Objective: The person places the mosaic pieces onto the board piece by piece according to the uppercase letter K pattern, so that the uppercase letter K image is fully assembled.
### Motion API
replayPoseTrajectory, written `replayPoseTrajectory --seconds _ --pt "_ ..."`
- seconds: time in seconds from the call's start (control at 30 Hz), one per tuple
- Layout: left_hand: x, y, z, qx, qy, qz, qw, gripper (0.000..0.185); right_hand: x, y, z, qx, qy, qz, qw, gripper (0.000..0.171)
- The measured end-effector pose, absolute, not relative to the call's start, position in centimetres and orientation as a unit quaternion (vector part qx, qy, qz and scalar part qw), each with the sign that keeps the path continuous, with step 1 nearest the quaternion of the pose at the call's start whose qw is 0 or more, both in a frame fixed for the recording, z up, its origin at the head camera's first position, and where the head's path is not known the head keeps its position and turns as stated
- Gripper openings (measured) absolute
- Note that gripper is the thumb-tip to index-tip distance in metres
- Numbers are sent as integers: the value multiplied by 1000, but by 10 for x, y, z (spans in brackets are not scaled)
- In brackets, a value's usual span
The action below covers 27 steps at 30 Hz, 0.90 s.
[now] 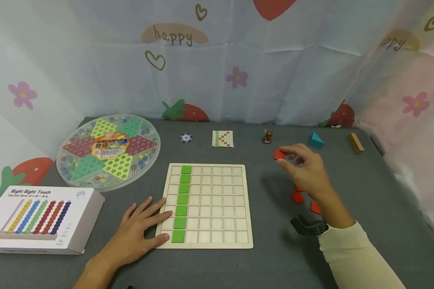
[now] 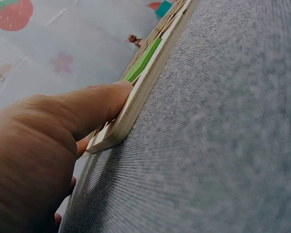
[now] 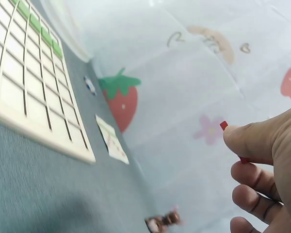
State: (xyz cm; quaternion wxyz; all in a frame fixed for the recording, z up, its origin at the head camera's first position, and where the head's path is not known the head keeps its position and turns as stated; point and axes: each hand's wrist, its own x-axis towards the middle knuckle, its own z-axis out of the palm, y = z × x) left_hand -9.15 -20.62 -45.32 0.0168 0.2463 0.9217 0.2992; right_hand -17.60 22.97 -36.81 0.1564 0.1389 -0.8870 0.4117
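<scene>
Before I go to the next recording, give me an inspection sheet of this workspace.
Surface: grey-covered table.
Job's things: grid board with green tiles in its second column from the left; loose red tiles to its right.
Clutter: boxed toy and round game set at left; chip, printed card, figurine, blue prism and wooden block along the back.
Left hand: fingers spread, touching the board's left edge.
Right hand: fingers pinch a raised red tile.
Cables: nothing seen.
Surroundings: cloth backdrop with strawberries, flowers and "happy" lettering.
</scene>
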Motion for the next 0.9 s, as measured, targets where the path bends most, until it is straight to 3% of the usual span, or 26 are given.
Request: replayPoseTrajectory --seconds 0.47,0.9 --pt "-91 -206 -452 253 919 303 10 55 -193 181 -377 174 -875 434 125 31" --pt "-90 -206 -452 252 918 305 10 55 -207 147 -407 157 -888 428 55 28"
